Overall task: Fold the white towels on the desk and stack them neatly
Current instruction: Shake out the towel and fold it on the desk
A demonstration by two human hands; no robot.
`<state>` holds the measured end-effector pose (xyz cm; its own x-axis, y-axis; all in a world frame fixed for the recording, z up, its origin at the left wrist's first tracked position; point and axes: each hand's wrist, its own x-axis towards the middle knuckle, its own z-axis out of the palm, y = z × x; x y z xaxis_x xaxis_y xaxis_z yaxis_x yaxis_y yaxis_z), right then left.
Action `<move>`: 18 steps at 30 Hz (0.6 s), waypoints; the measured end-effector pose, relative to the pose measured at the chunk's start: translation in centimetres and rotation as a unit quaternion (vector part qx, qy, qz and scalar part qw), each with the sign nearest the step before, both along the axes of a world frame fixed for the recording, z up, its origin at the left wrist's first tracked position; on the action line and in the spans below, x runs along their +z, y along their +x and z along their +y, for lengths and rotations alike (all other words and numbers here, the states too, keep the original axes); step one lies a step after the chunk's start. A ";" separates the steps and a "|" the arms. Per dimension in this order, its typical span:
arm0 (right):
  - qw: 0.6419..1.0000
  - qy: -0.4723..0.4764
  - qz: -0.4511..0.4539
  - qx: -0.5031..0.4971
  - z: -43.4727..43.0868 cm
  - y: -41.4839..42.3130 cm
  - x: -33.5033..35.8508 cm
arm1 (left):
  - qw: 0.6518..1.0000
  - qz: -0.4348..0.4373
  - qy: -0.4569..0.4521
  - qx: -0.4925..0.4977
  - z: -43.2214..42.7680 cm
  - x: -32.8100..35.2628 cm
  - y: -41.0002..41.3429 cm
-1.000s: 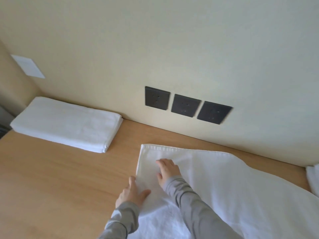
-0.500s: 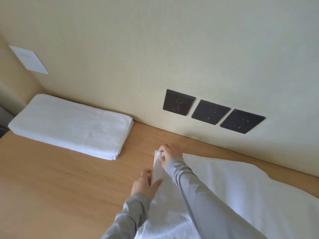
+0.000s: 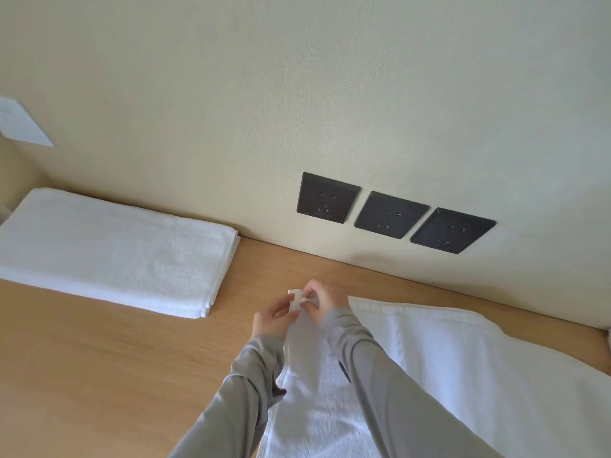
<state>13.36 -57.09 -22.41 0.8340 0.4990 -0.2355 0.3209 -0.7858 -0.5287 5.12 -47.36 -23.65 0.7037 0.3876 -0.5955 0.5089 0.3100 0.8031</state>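
A large white towel [image 3: 456, 365] lies spread over the right half of the wooden desk [image 3: 99, 368]. Its far left corner is lifted off the desk. My right hand [image 3: 322, 300] pinches that corner between thumb and fingers. My left hand [image 3: 272, 320] holds the same raised edge just below, fingers curled round the cloth. Both grey sleeves cross over the towel's near part. A folded white towel stack [image 3: 112, 249] rests at the back left against the wall.
Three dark wall sockets [image 3: 390, 214] sit in a row just above the desk's back edge. A white plate [image 3: 23, 122] is fixed on the wall at far left. Another bit of white cloth [image 3: 607, 338] shows at the right edge.
Both hands went from pressing flat on the towel's left end to gripping its far left corner and lifting it off the desk. The view has shifted left.
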 end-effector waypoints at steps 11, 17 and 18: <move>0.986 0.132 0.027 -0.095 -2.6 -1.0 1.7 | 0.996 0.027 -0.075 0.049 -0.9 1.2 1.4; 0.982 0.171 -0.001 -0.083 -3.4 -0.3 3.9 | 0.998 -0.048 -0.048 0.017 -2.0 4.0 1.4; 0.983 0.166 -0.015 -0.080 -3.5 -0.2 4.3 | 0.998 -0.056 -0.036 0.006 -2.1 4.4 1.3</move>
<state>13.13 -60.55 -18.08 0.9119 0.4065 -0.0573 0.2262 -0.6139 -0.7563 6.43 -49.44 -19.29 0.7634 0.3551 -0.5396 0.4123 0.3751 0.8302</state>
